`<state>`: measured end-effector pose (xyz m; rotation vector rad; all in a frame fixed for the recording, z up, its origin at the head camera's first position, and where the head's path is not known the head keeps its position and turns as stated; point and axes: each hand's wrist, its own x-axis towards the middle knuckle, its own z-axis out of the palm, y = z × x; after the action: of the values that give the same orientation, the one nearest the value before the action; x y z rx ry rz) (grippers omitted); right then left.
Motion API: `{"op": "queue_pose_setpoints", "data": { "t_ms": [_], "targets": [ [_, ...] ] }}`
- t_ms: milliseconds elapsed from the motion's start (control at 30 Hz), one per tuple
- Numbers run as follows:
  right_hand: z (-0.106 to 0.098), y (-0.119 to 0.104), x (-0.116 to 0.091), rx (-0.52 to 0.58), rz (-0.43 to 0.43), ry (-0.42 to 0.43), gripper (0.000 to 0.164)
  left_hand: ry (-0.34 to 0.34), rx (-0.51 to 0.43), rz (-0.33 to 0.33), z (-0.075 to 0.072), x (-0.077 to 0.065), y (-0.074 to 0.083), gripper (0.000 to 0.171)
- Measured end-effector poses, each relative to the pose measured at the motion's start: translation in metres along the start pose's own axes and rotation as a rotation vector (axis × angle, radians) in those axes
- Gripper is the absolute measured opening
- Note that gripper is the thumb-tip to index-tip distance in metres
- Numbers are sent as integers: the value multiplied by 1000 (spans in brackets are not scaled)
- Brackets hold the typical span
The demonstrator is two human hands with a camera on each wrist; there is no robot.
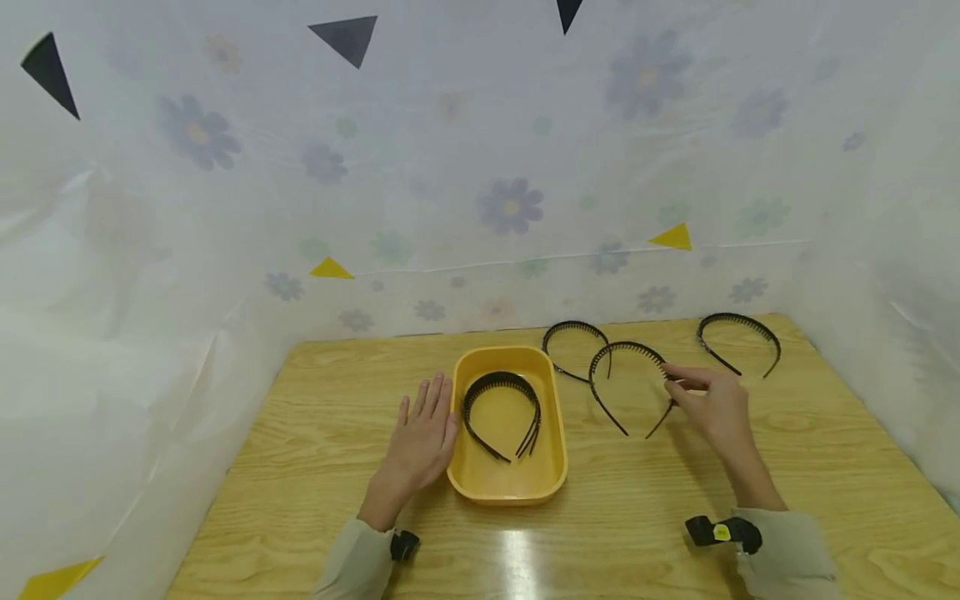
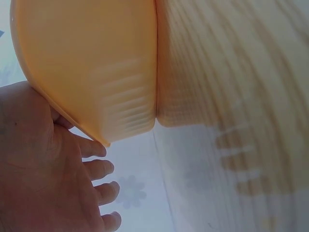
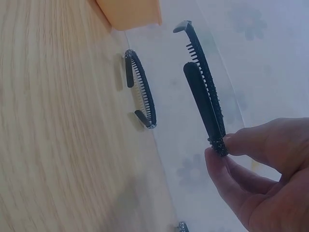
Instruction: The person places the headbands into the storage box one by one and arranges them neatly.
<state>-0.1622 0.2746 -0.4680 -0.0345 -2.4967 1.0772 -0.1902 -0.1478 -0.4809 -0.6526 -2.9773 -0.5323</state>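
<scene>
My right hand (image 1: 716,408) pinches a black toothed headband (image 1: 636,344) by its right side, between thumb and fingers. In the right wrist view this headband (image 3: 203,99) is off the table, and small beads show near the fingertips (image 3: 216,157). Left of it stands a yellow plastic tray (image 1: 501,490) with several black headbands (image 1: 501,380) nested together inside. My left hand (image 1: 420,437) rests along the tray's left side with its fingers extended. From the left wrist, the hand (image 2: 53,159) touches the rim of the tray (image 2: 96,72).
Another black headband (image 1: 573,323) lies behind the held one, close to the tray's right side. A further headband (image 1: 738,317) lies at the table's back right. White flowered sheeting (image 1: 450,208) hangs behind and beside the wooden table (image 1: 330,400).
</scene>
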Motion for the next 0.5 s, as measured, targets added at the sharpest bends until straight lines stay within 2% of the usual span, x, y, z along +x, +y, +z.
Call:
{"op": "queue_pose_setpoints", "data": {
  "t_ms": [500],
  "targets": [
    [25, -38, 10, 62, -58, -30, 27, 4, 4, 4, -1, -1, 0, 59]
  ]
}}
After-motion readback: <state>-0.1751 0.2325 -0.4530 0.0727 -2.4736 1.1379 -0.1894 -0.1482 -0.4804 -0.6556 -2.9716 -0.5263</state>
